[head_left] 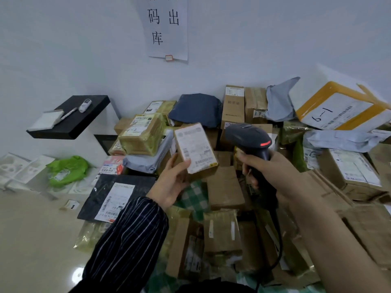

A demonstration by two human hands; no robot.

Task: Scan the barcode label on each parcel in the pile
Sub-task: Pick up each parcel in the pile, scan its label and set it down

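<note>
Now, left hand (169, 185) fingers (179, 166) clamped on one parcel (195, 148), right hand (273, 170) fingers (247, 158) round one scanner (249, 136)

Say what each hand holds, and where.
Left hand holds a small parcel by its lower end; right hand grips the scanner by its handle.

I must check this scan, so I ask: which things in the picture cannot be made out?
All in the head view:
1. Label print on the small box, held by the left hand: blurred and too small to read.
2. Window of the scanner: turned away, hidden by the scanner's own head.
3. Handle of the scanner: mostly covered by the right hand.
4. The wall sign: its top is cut off by the upper edge.
</note>
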